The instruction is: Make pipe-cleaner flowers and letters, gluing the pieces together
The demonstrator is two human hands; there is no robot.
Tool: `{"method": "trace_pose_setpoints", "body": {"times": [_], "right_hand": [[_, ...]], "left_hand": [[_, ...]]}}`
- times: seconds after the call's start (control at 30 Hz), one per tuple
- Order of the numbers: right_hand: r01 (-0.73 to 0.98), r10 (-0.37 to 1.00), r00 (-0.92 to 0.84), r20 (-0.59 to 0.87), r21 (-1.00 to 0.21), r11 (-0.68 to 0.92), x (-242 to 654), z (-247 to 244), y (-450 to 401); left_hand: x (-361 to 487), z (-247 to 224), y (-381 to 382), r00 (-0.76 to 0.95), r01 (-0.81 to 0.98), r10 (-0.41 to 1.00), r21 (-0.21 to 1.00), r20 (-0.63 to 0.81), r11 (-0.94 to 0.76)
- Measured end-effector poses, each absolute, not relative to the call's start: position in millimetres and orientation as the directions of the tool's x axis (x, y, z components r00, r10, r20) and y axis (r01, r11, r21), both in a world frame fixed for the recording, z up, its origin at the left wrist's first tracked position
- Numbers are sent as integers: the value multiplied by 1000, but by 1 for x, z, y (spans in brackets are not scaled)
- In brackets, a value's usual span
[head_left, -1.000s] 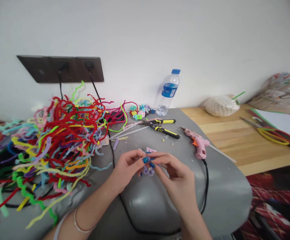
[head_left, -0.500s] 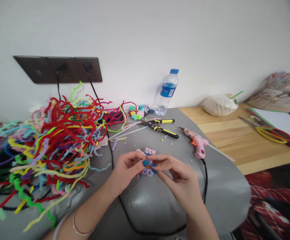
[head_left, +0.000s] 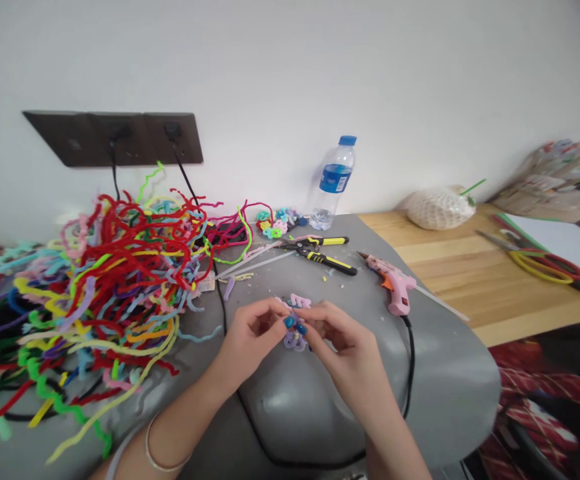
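My left hand [head_left: 261,329] and my right hand [head_left: 337,333] meet over the grey table, thumbs and fingertips pinched close together. Between them is a small purple pipe-cleaner flower [head_left: 295,341], its lower loops showing below my thumbs. The fingers cover its upper part. Just beyond my fingertips lies a bent pink pipe-cleaner piece [head_left: 300,301]. Pliers [head_left: 320,253] with black and yellow handles lie farther back. A pink glue gun [head_left: 394,287] rests to the right of my right hand.
A tangled heap of coloured pipe cleaners [head_left: 135,267] fills the left side. Small finished flowers [head_left: 275,223] and a water bottle [head_left: 333,183] stand near the wall. A black cord [head_left: 265,450] loops across the grey table. Scissors [head_left: 535,260] lie on the wooden table at right.
My right thumb has moved in beside the left thumb, and the right hand's fingers have shifted their hold on the purple flower. The view has moved slightly.
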State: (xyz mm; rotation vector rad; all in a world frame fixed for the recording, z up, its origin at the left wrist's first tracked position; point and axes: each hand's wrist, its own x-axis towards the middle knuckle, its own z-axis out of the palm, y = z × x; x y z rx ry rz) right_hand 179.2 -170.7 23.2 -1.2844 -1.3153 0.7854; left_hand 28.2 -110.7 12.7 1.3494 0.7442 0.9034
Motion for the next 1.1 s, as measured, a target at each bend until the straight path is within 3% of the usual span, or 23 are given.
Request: {"method": "trace_pose_setpoints", "body": {"times": [0.17,0.3,0.47,0.63,0.97,1.1], "right_hand": [[252,965,109,240,-945,207,184,27,-174],[198,960,168,223,-962,188,180,25,-176],[9,958,274,88,-996,89,175,22,-176],[-32,982,188,5,-999,11,174,24,-175],[143,920,357,161,-983,116,163,18,-175],[209,891,391,232,-965,159,155,16,-175]], "left_hand": [[27,16,-109,474,-107,880,994,22,32],[25,16,-107,449,-102,893,995,32,15],[25,13,-107,442,-98,895,995,63,-21],[25,11,-107,458,-92,885,995,85,-48],[25,7,-113,490,-32,848,976,203,-216],[25,7,-112,461,-55,864,978,202,-200]]}}
